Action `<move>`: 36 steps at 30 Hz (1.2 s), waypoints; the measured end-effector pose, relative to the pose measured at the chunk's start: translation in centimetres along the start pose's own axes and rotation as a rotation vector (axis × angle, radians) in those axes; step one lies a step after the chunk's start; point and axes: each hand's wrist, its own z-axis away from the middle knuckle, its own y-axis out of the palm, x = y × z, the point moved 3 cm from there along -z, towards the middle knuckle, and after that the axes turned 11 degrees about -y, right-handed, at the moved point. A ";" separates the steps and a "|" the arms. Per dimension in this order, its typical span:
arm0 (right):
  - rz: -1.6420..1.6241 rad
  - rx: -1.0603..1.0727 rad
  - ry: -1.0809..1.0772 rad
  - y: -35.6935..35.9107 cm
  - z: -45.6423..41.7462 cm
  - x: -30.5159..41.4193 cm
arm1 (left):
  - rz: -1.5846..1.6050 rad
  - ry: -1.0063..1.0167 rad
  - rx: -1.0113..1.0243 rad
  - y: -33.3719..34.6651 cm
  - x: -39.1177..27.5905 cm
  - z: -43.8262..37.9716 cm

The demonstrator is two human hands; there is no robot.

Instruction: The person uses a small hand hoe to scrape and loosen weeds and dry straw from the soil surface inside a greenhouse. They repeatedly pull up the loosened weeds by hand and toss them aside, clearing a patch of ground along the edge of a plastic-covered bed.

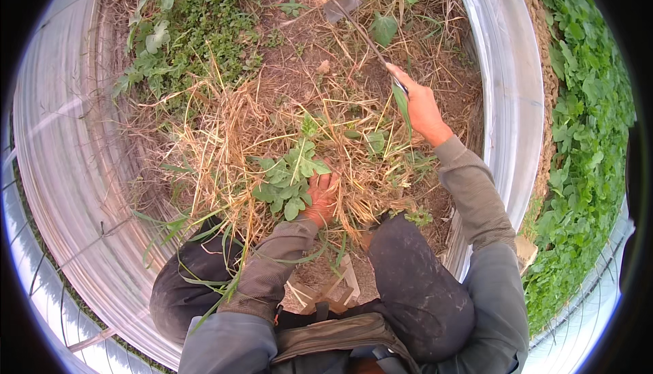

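My right hand (422, 108) grips a hand hoe with a thin metal neck and a flat blade (343, 7). The blade is held out ahead, over or at the ground near some green leaves. A long green grass blade (402, 106) hangs beside this hand. Lower down, my left hand (322, 198) reaches into dry straw (352, 175) beside a lobed-leaved plant (288, 175) that looks like watermelon. Straw and leaves cover its fingertips, so whether they hold anything is hidden.
Plastic film walls (66, 134) curve along the left, with another plastic strip (505, 67) on the right. Low weeds (214, 32) and larger leaves grow at upper left. A wooden stool (336, 292) stands between my knees. Dense green foliage (586, 144) lies beyond the right strip.
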 end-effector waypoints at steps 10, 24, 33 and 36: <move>-0.076 0.022 0.229 4.0 -11.6 -1.0 | 0.018 -0.003 0.096 -0.8 -0.4 -0.3; 0.133 0.243 0.221 -4.0 10.5 3.9 | 0.244 0.017 0.076 1.6 -0.1 0.2; -0.225 -0.218 0.273 0.0 -27.7 3.1 | 0.428 -0.156 0.544 6.0 1.4 2.6; -0.453 -0.313 0.202 0.3 -35.1 -0.6 | 0.265 0.054 0.262 10.2 1.0 4.2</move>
